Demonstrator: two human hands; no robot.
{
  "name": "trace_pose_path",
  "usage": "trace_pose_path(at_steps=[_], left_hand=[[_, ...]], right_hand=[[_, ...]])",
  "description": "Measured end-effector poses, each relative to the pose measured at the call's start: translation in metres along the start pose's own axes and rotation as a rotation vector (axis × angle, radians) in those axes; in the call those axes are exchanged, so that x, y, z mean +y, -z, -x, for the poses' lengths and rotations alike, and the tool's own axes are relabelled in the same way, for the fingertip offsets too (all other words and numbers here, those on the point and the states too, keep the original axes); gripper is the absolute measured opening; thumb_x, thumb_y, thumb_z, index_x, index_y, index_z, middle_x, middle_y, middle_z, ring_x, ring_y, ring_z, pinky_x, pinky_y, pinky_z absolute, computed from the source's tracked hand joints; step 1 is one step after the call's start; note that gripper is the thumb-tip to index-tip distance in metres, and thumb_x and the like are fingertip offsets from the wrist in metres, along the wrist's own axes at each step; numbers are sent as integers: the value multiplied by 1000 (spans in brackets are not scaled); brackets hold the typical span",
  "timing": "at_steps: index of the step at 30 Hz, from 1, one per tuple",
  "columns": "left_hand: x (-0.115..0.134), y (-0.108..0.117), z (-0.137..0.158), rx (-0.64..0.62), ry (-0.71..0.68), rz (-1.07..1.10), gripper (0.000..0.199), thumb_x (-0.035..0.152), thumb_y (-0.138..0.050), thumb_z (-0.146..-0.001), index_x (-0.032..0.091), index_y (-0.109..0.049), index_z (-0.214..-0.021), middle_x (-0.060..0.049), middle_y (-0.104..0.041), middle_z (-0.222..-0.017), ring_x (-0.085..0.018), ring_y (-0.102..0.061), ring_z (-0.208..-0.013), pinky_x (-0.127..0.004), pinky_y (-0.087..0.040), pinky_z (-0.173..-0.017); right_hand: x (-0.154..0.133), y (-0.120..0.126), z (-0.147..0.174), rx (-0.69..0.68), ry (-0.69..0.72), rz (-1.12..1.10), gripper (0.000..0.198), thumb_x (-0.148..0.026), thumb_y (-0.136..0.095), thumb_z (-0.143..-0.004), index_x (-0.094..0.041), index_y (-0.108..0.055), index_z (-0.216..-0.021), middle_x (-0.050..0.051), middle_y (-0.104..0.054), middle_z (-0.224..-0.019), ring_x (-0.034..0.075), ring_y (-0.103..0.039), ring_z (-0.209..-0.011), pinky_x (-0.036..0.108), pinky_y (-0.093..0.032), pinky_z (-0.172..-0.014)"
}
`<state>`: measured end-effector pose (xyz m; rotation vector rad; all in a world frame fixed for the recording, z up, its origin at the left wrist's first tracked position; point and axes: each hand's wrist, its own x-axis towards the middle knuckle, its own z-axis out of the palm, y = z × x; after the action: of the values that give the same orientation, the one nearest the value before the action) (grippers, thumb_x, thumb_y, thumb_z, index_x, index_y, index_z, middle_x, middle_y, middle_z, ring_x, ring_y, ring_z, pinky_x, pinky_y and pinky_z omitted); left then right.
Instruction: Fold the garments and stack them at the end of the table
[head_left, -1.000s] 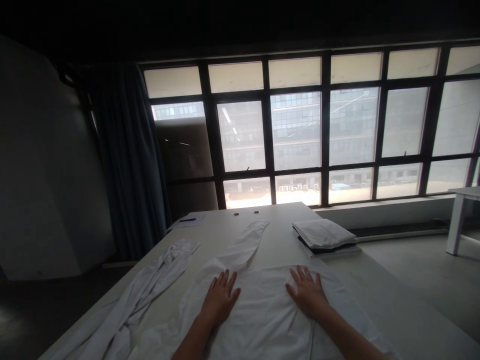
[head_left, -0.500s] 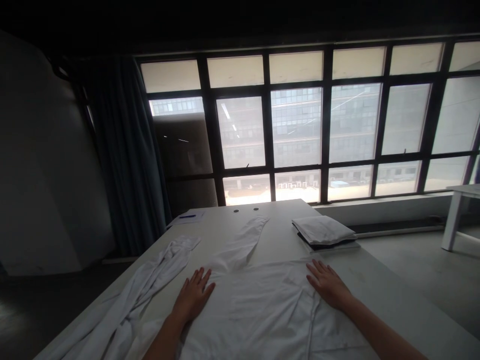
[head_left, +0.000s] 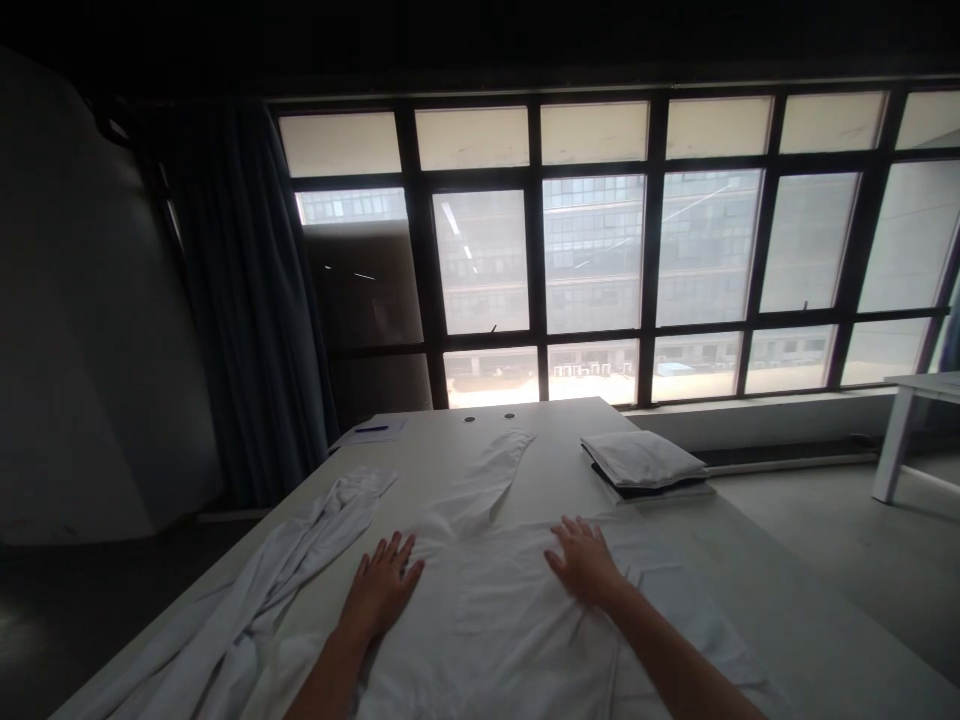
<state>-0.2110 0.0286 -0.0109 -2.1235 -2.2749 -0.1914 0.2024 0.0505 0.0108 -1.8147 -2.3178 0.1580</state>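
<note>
A white garment lies spread over the near part of the table, wrinkled toward its right side. One sleeve-like length of it stretches away toward the far end. On its left edge rests my left hand, palm down with the fingers spread. My right hand lies flat on the cloth near its upper middle, fingers apart. Neither hand grips anything. The garment's lower end runs out of view at the bottom.
Another crumpled white cloth lies along the left side of the white table. At right sits a folded stack of white and dark cloth. A pen rests on paper at the far left corner. Windows stand behind.
My right hand has slid left across the garment, from its right edge toward the middle. My left hand stays in nearly the same place.
</note>
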Motion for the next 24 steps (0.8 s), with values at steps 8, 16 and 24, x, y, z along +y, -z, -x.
trace_pose_path(at_steps=[8,16,24], left_hand=[[-3,-1,-1,3,-1,30,70,65,-31,-96,26,-36,-154,-7,-26,-163,-32,-20,-150,-55,-14,-120],[-4,-1,-2,4,0,52,69,65,-32,-96,27,-37,-153,-6,-28,-162,-32,-20,-150,-55,-15,-120],[-2,0,-2,-1,15,37,69,64,-33,-96,28,-36,-154,-5,-27,-163,-32,-19,-151,-55,-14,-120]], right_hand=[[13,-11,-3,9,81,-199,57,-55,-37,-96,-22,-56,-139,8,-45,-154,22,-35,-144,37,-20,-118],[85,5,-13,83,-216,-118,45,-42,-36,-97,-24,-64,-128,9,-55,-146,24,-47,-136,43,-29,-113],[93,16,-11,139,-373,27,59,-38,-41,-92,-6,-52,-140,25,-38,-154,42,-29,-144,62,-22,-111]])
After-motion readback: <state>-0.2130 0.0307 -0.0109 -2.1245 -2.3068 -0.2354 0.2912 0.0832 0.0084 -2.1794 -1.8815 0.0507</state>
